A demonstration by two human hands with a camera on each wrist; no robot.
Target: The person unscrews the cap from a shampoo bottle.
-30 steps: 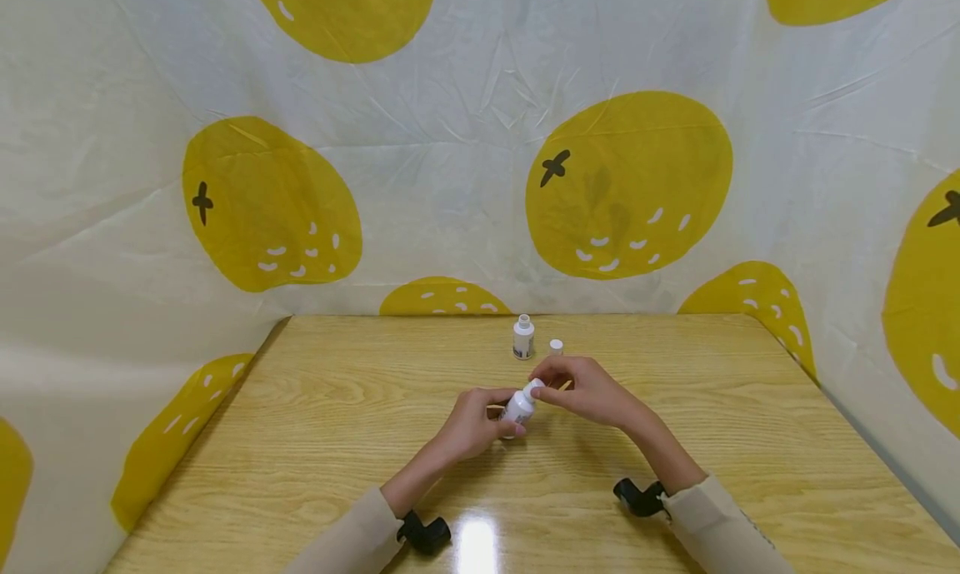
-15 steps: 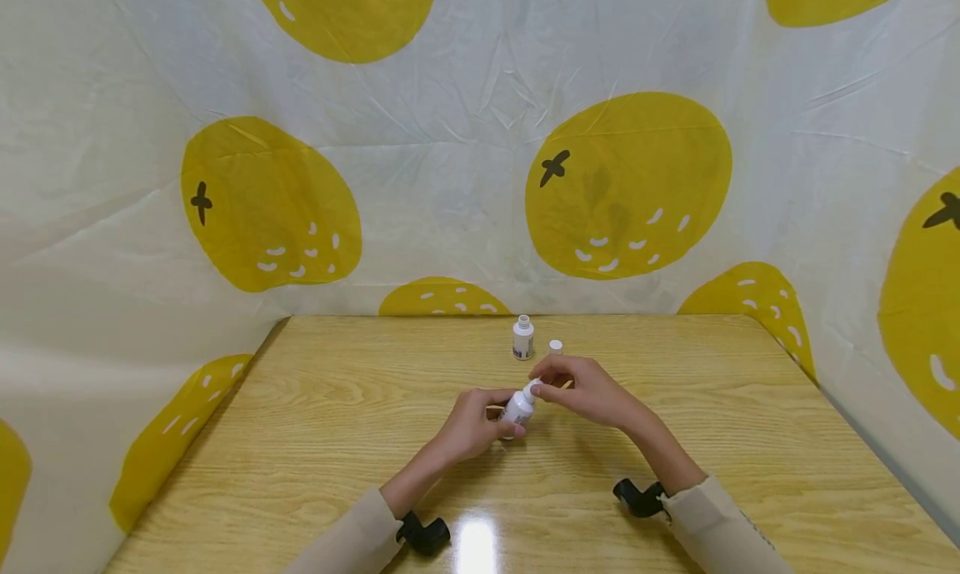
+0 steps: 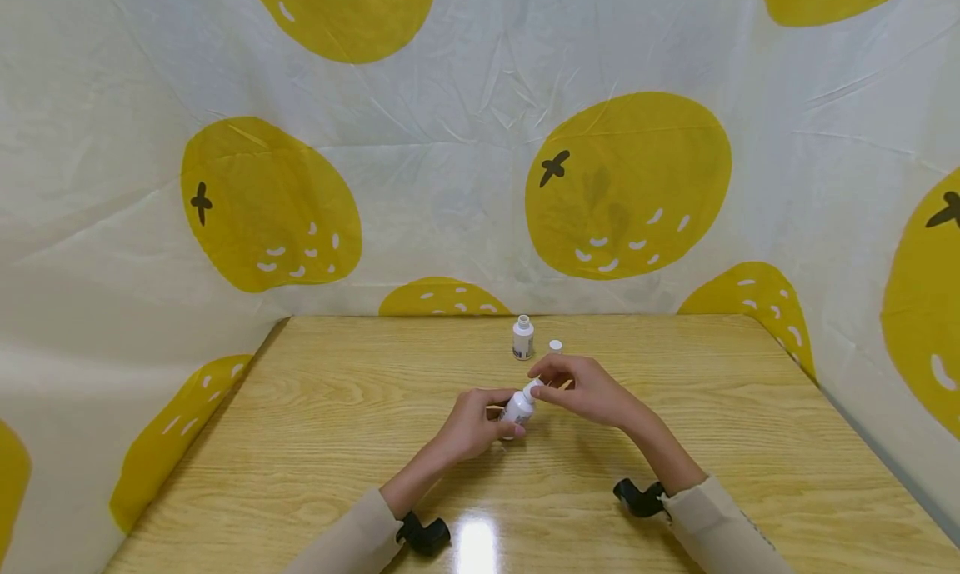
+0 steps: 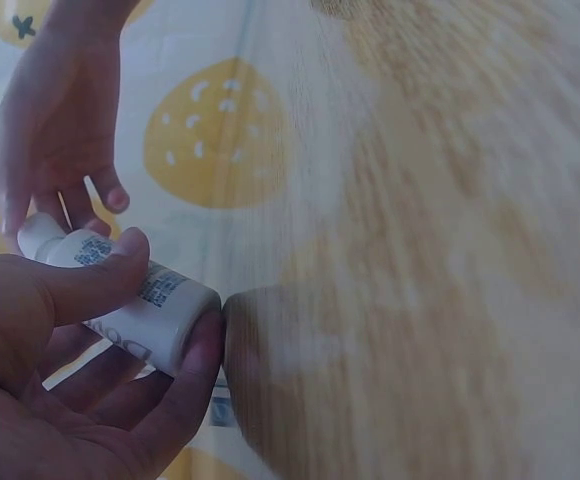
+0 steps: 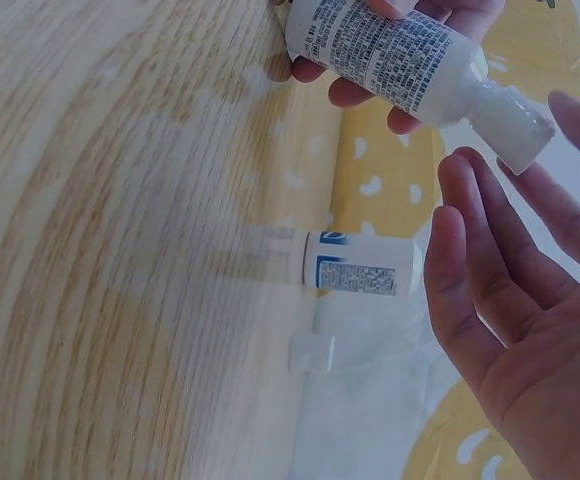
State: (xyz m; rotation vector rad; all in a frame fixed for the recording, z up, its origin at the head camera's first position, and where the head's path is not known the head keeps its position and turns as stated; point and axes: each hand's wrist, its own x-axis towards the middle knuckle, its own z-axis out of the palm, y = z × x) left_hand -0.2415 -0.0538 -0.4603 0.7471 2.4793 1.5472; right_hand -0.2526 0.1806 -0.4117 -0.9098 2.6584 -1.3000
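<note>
A small white bottle (image 3: 518, 408) with a printed label is tilted above the table, its neck toward the upper right. My left hand (image 3: 474, 424) grips its body, thumb on the near side, as the left wrist view shows. On the neck sits a white cap (image 5: 513, 130). My right hand (image 3: 581, 386) has thumb and index finger at this cap, pinching it in the head view. The other right fingers (image 5: 460, 235) lie beside it without holding anything. Behind the hands, a second white bottle (image 3: 523, 339) stands upright, its threaded neck uncapped.
A loose white cap (image 3: 556, 346) is on the wooden table (image 3: 360, 374), right of the standing bottle and just behind my right hand. A white curtain (image 3: 450, 191) with yellow fruit shapes hangs at the table's back and sides. Black wrist devices (image 3: 425, 534) are worn on both forearms.
The right thumb and index finger shift slightly around the cap. Both hands, the held bottle and the standing bottle otherwise keep their places.
</note>
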